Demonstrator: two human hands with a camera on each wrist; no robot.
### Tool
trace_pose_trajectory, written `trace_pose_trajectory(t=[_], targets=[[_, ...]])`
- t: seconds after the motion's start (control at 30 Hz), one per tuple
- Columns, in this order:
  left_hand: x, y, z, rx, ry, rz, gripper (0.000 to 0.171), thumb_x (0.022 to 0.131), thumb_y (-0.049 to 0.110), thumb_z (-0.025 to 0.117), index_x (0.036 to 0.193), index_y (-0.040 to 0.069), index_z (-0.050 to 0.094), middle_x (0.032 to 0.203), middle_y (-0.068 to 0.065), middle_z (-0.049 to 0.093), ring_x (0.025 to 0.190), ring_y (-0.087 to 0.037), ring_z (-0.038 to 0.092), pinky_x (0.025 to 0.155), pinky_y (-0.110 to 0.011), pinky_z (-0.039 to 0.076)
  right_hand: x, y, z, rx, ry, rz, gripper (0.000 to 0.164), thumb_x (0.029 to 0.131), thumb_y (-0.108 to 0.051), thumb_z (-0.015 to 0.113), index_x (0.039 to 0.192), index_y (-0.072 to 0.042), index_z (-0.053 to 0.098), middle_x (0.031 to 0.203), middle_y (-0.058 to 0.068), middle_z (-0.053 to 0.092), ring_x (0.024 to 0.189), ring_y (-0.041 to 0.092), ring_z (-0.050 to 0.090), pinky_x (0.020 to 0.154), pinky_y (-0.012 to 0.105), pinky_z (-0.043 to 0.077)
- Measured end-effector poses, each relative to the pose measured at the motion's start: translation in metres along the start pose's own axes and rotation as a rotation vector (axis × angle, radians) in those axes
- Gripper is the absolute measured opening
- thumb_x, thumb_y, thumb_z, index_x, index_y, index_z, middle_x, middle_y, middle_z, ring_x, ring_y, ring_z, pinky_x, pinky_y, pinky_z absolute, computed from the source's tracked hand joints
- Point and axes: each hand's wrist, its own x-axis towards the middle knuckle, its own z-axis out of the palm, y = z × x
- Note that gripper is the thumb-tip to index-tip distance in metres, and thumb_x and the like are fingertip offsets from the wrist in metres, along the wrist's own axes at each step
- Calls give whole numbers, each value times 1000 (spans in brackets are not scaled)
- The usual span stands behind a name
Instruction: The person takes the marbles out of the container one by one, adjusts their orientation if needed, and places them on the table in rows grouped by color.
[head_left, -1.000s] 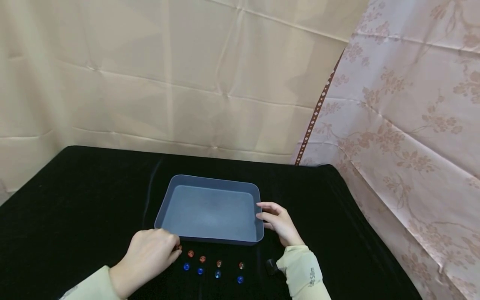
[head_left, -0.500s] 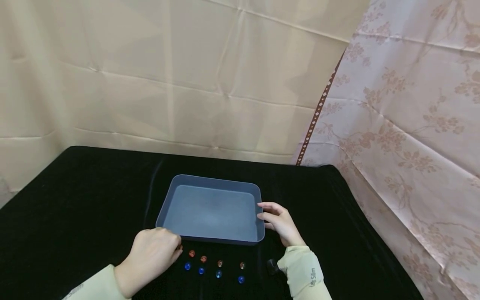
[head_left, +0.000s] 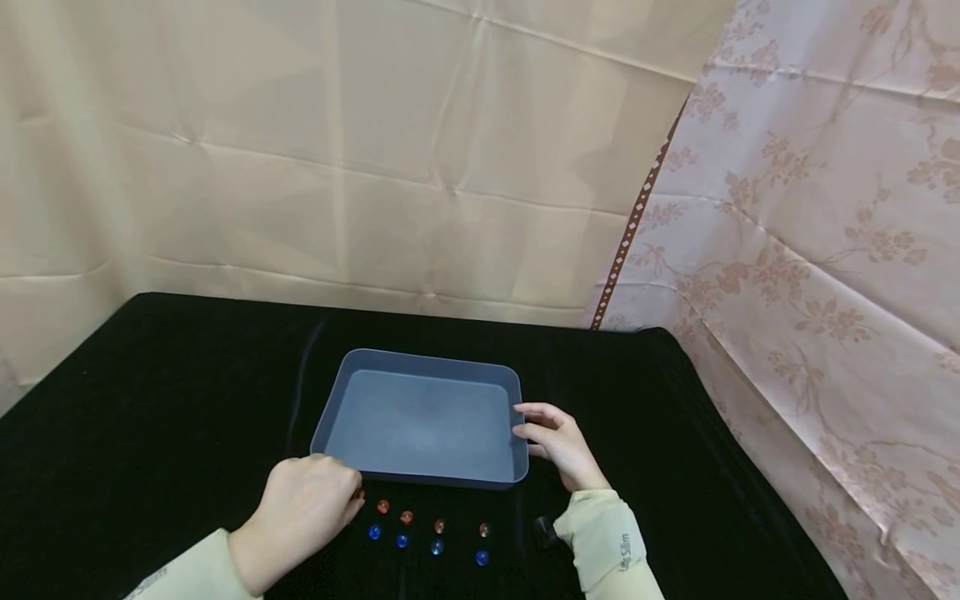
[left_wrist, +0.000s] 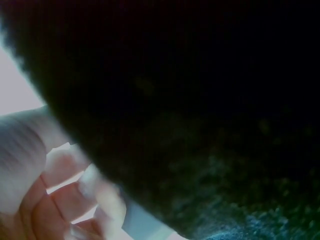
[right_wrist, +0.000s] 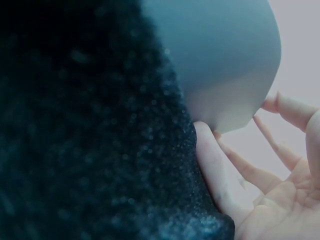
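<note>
In the head view my left hand (head_left: pixel 307 500), back upward, lies by the tray's front left corner, its fingertips pinching an orange marble (head_left: pixel 359 494) that is mostly hidden. Curled fingers (left_wrist: pixel 62 200) show in the left wrist view beside a bit of the tray (left_wrist: pixel 142 222). At the right side of the blue-grey rectangular tray (head_left: pixel 423 481) is my right hand (head_left: pixel 558 446), loosely spread, two fingertips just over the rim. The right wrist view has its fingers (right_wrist: pixel 215 167) against the tray wall (right_wrist: pixel 230 55).
Before the tray lies a row of several orange and brownish marbles (head_left: pixel 407 517), with a row of blue marbles (head_left: pixel 402 541) nearer me. A black cloth (head_left: pixel 195 392) covers the table. A cream curtain (head_left: pixel 375 167) hangs behind, and a pink floral one (head_left: pixel 825 250) at the right.
My left forearm has shifted very slightly to the right, the hand staying at the tray's front left corner. My right hand, the tray and the marbles look unmoved.
</note>
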Motion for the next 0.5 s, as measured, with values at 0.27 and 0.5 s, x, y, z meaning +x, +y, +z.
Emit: trace_pose_trajectory(t=[0.27, 0.5], targets=[[-2, 0, -2, -6, -30, -23, 28, 74, 37, 83, 59, 25, 62, 52, 13, 50, 45, 1, 37, 42, -15, 29, 0, -3, -2, 10, -50, 11, 40, 90, -12, 70, 128, -4, 62, 130, 18, 59, 98, 20, 67, 87, 40, 58], [3, -1, -9, -40, -36, -32, 26, 80, 39, 79, 60, 29, 65, 52, 16, 49, 45, 3, 36, 42, -16, 29, -3, -10, -12, -3, -19, 4, 46, 92, -16, 70, 134, -5, 56, 136, 21, 56, 106, 24, 67, 89, 41, 57]])
